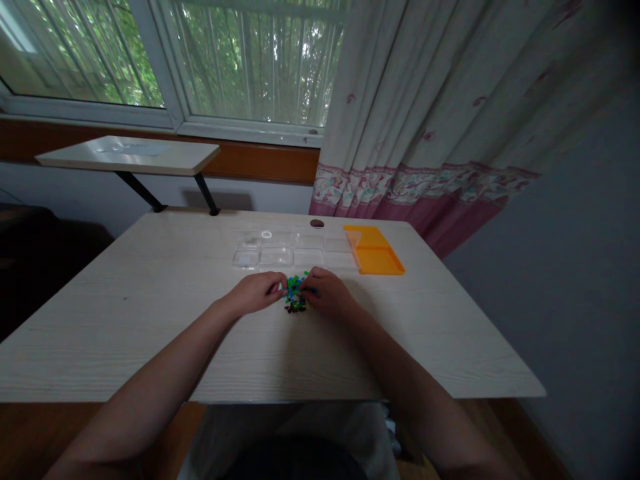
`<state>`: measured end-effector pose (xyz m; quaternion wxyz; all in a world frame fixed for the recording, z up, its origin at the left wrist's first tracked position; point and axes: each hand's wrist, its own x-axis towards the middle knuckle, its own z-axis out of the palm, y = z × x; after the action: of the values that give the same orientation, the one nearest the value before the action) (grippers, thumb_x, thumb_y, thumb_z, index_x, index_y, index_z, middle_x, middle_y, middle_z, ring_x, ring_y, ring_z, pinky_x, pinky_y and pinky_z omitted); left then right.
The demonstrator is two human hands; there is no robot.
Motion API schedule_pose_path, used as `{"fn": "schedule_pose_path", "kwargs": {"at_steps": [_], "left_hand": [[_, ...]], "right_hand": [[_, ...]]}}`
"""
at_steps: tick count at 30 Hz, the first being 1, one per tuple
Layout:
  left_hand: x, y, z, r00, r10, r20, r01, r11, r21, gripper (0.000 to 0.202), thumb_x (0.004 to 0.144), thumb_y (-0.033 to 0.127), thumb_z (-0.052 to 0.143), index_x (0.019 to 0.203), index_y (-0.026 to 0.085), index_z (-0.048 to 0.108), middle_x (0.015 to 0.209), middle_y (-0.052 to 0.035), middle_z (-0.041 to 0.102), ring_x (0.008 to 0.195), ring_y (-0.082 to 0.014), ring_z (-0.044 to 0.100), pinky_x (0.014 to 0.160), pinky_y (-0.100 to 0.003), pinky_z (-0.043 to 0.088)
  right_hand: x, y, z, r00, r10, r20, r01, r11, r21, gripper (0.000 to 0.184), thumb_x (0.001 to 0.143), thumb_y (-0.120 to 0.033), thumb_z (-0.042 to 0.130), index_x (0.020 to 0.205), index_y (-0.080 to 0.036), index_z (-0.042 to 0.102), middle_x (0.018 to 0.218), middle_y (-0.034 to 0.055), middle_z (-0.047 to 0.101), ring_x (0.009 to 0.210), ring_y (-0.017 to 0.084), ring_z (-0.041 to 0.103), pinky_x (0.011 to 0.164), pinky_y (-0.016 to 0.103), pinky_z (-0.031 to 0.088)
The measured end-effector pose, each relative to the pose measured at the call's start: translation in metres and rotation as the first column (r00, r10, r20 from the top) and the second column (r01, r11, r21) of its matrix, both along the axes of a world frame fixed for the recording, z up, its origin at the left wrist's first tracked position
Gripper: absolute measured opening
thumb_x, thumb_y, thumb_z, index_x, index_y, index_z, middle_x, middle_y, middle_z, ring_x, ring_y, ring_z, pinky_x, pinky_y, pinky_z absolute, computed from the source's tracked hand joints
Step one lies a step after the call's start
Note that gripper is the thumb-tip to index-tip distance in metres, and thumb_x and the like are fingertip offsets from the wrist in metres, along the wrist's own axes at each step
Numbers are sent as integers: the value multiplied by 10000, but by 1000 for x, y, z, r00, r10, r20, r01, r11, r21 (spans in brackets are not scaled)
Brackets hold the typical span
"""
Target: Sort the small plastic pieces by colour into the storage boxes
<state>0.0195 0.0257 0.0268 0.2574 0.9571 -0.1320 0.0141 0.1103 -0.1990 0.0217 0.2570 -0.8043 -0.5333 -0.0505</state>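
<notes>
A small heap of tiny green, blue and dark brown pieces [295, 297] lies on the table, too small to tell their exact kind. My left hand [260, 291] touches the heap's left side, its fingers curled with the thumb near the forefinger. From the right, my right hand [325, 291] reaches into the same heap, fingers bent and pinched together. What either hand holds, if anything, is too small to make out. Just beyond the heap lies a clear plastic compartment box [276, 256]. Overlapping its right end is an orange plastic tray [379, 260].
The pale wooden table [165, 307] carries a raised shelf [135, 155] on black legs at the back left. A dark oval spot [317, 223] sits near the back edge. Behind stand a window and a patterned curtain [400, 133]; a wall is at right.
</notes>
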Motion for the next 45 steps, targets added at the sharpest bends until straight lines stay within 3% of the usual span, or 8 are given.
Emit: {"fn": "schedule_pose_path", "kwargs": {"at_steps": [3, 8, 12, 19, 30, 40, 45], "left_hand": [[1, -2, 0, 998, 33, 54, -31, 999, -43, 214, 932, 374, 502, 1019, 217, 619, 734, 15, 568, 663, -140, 534, 623, -241, 386], [0, -11, 5, 966, 9, 258, 6, 998, -57, 295, 929, 418, 535, 1131, 224, 628, 972, -56, 590, 932, -196, 572, 822, -302, 452], [1, -15, 3, 959, -16, 282, 39, 996, -77, 284, 953, 407, 502, 1089, 208, 651, 949, -66, 590, 934, -200, 568, 831, -313, 457], [8, -13, -4, 965, 20, 262, 32, 981, -193, 271, 957, 388, 509, 987, 181, 681, 856, -51, 594, 834, -173, 562, 769, -291, 454], [11, -13, -7, 958, -3, 285, 45, 989, -142, 304, 974, 349, 477, 907, 178, 719, 808, -54, 601, 826, -174, 562, 767, -291, 449], [12, -10, -11, 951, 131, 281, -78, 979, -190, 292, 969, 355, 483, 926, 196, 725, 821, -48, 597, 826, -172, 572, 750, -284, 451], [13, -11, -11, 934, 195, 298, -138, 970, -201, 289, 962, 365, 498, 912, 194, 726, 820, -45, 599, 809, -169, 568, 724, -282, 444]], "right_hand": [[5, 0, -4, 1000, 11, -4, -11, 997, 76, 67, 865, -194, 664, 889, -184, 726, 824, 47, 601, 802, 169, 559, 741, 271, 431], [5, 4, -5, 995, -20, -97, 42, 972, 231, 157, 912, -300, 626, 871, -188, 729, 780, 38, 587, 749, 158, 548, 678, 265, 431], [-1, 9, -5, 974, -26, -224, 96, 947, 308, 219, 917, -371, 615, 857, -196, 732, 772, 26, 569, 713, 145, 549, 648, 260, 437], [-2, 11, -4, 959, -31, -282, 121, 945, 305, 260, 934, -416, 583, 881, -210, 732, 776, 26, 583, 717, 149, 545, 656, 270, 442], [0, 12, -6, 973, -99, -209, 148, 961, 232, 138, 921, -224, 598, 893, -183, 727, 782, 34, 604, 777, 169, 556, 723, 285, 428], [5, 9, -8, 982, -101, -159, 132, 971, 198, 186, 952, -224, 549, 956, -196, 733, 765, 31, 588, 779, 173, 535, 736, 289, 411], [5, 9, -10, 993, -84, -84, 98, 980, 173, 119, 887, -225, 657, 967, -183, 735, 809, 43, 615, 804, 184, 544, 760, 303, 407]]}}
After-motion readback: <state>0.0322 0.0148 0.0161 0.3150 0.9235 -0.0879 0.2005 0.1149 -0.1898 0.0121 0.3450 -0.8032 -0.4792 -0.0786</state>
